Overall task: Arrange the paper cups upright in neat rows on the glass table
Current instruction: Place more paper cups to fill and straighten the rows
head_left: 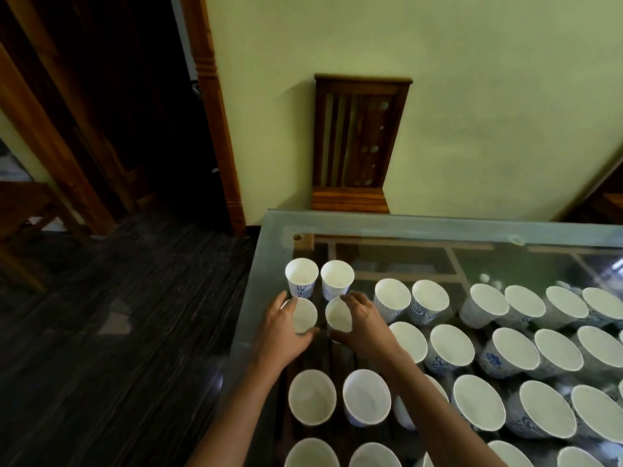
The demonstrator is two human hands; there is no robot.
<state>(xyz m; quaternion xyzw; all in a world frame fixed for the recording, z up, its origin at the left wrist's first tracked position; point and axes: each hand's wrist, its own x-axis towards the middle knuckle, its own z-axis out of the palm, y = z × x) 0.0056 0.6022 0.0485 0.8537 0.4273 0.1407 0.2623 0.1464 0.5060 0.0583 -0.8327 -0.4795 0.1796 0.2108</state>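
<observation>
- Beyond the fingertips of both hands, a wooden chair (357, 143) is standing against a pale green wall (472, 96). The glass table (404, 225) is lying under the hands.
- The left hand (281, 335) is grasping the left cup (305, 315), with fingers and thumb curling round its rim. This cup is standing upright on the glass.
- The right hand (367, 328) is grasping the right cup (338, 318), with fingers wrapping over the far rim and the thumb pressing the near side.
- Both held cups are sitting close together between the hands. Whether their rims are touching cannot be told.
- The far-left cup (301, 275) and the far-right cup (337, 277) are standing upright just past the fingertips.
- The near cups (312, 397) are standing below the wrists, and the finished rows (505, 352) are running off to the right of the right hand.
- Judged step: the held pair is being lined up with the pair ahead.
- Hazard: tightening either grasp risks crushing a thin paper rim.
- Hazard: pushing forward risks the fingertips tipping the two far cups.
- Hazard: lowering the forearms risks sweeping over the near cups.
- Hazard: the table edge is running just left of the left hand, so a cup sliding that way on the smooth glass may be going over it.
</observation>
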